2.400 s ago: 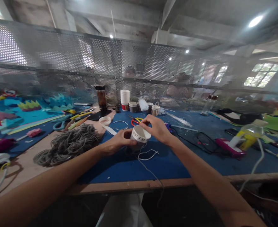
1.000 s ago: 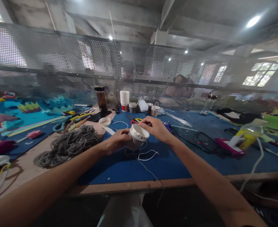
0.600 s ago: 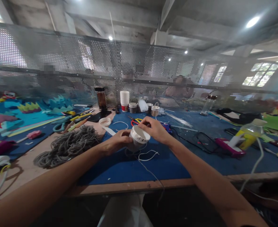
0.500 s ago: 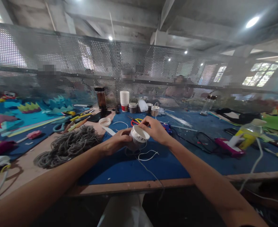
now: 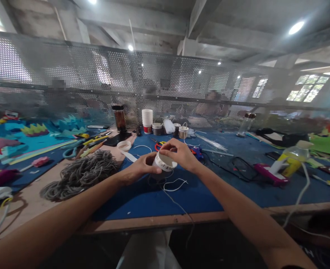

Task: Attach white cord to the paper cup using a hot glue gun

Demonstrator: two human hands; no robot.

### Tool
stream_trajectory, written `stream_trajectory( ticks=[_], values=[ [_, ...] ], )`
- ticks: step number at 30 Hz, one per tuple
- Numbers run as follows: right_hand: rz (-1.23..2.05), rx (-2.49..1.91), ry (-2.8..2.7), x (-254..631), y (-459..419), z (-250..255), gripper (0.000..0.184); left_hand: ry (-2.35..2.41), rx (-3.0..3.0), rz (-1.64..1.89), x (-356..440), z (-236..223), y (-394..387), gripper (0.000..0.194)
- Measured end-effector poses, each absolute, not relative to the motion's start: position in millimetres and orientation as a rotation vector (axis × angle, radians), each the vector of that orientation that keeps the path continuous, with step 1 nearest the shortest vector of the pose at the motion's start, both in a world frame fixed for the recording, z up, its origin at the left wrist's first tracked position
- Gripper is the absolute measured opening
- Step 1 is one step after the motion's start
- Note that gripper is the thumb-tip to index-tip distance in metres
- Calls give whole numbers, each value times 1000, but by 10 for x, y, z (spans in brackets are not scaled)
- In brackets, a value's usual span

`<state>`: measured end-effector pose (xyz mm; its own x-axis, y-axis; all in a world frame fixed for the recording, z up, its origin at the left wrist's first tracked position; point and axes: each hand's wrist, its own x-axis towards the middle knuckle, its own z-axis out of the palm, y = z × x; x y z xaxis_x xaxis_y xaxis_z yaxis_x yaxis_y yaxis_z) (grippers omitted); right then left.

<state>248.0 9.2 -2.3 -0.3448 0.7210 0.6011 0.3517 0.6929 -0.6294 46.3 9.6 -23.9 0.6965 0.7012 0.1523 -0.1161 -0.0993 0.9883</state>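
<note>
A small paper cup [image 5: 165, 163] with a grey lower part and a white, lettered ribbon round its rim tilts over the blue mat. My left hand [image 5: 146, 166] is closed round its left side, thumb on the front. At the far left of the rim, my right hand [image 5: 177, 152] pinches the edge with bent fingers, which partly hide the ribbon there. A thin cord [image 5: 176, 185] lies looped below the cup and trails over the table's front edge. Left of the cup, a roll of white ribbon [image 5: 124, 145] has its loose end running toward my left hand.
A heap of grey yarn [image 5: 83, 173] lies left. Behind the cup are scissors [image 5: 159, 144], stacked paper cups [image 5: 147, 120], several finished cups and a dark jar [image 5: 119, 117]. To the right sit a magenta holder [image 5: 271, 173] and a bottle of yellow liquid [image 5: 295, 158]. A perforated screen stands behind.
The cup has turned a little, so different letters face me. My left thumb has come forward onto its front, and my right fingers have shifted left along the rim.
</note>
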Motion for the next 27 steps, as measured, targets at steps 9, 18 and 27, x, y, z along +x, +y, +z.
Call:
stream_trajectory(
  ticks=[9,18,27],
  values=[
    [647,-802,-1788,2573,138,83,36,540,1554,907,409,-128,130,63],
    [375,-969,-1563,2961,313,-58,21,1005,1553,1402,58,-39,565,66],
    [360,-1038,-1634,3006,184,-170,15,1355,1671,1400,77,-95,926,67]
  ],
)
